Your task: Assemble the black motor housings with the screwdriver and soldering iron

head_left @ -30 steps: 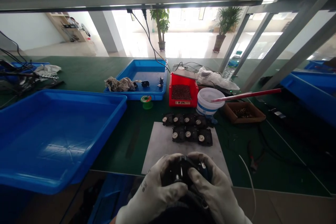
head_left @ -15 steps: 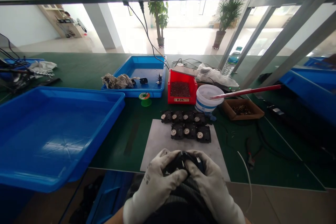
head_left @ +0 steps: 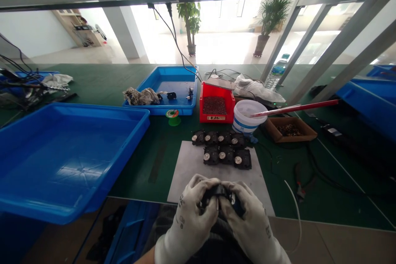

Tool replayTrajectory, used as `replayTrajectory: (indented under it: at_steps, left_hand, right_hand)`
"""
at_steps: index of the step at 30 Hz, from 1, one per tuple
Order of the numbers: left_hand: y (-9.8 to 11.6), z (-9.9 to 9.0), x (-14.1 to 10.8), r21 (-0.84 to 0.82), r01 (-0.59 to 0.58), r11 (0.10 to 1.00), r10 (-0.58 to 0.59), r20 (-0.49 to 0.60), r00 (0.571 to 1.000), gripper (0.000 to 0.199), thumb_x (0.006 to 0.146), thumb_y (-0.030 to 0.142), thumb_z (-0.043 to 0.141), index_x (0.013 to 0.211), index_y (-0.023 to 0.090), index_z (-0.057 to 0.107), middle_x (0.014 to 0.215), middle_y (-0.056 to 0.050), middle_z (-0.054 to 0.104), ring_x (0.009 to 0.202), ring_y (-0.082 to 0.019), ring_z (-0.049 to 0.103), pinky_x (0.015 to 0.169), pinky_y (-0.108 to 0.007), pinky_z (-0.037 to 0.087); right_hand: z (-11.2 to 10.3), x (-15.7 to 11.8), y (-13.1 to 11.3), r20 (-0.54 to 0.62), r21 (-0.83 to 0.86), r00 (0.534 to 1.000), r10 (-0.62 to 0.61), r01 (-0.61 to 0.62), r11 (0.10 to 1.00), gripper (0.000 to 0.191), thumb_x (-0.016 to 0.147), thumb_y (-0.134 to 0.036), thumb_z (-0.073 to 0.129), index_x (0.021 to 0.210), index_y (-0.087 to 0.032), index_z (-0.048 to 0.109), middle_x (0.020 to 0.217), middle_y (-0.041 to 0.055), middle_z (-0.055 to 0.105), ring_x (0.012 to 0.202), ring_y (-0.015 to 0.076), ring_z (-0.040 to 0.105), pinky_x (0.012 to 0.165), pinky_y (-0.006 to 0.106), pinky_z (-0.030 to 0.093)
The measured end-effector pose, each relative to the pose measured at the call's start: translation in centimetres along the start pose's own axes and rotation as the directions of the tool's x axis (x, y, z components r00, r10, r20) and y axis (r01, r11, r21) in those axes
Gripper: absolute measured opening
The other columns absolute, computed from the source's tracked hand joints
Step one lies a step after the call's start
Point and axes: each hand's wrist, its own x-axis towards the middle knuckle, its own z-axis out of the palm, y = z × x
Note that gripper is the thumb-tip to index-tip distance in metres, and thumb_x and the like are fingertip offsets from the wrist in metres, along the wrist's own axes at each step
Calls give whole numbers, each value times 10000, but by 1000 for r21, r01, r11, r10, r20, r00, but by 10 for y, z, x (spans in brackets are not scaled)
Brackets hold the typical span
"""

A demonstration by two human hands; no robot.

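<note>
Left to right, we log the blue tray (head_left: 62,161), then our gloved left hand (head_left: 188,210) and gloved right hand (head_left: 250,214), both closed on a small black part (head_left: 220,193) over the near edge of the grey mat (head_left: 198,169). An even hold from both sides steadies it. Black units (head_left: 221,152) sit in rows beyond.
</note>
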Motion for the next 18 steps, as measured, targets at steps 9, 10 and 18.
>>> replayTrajectory:
  at_steps: [9,10,18]
  left_hand:
    - [-4,3,18,-53,121,991,-120,16,993,284,868,201,571,1084,151,748,1000,-104,699,960,-270,697,863,-395,586]
    - [-6,4,18,-112,148,983,-146,26,989,345,860,214,614,1183,159,723,1096,-113,713,1055,-288,692,934,-408,574]
    - [-23,21,2,-724,298,622,-402,31,915,389,862,359,786,1196,176,706,1155,-110,765,1112,-279,713,993,-373,574]
  right_hand:
    - [14,10,14,-96,92,980,174,-165,982,151,892,-328,676,954,-209,745,918,78,768,841,235,753,759,334,635]
    - [13,13,14,-99,157,962,256,-239,958,201,876,-379,707,965,-204,750,943,89,776,872,250,755,781,350,637]
    - [-1,4,8,244,495,730,638,-660,565,656,761,-728,795,1093,-168,713,571,-40,594,445,127,535,425,227,465]
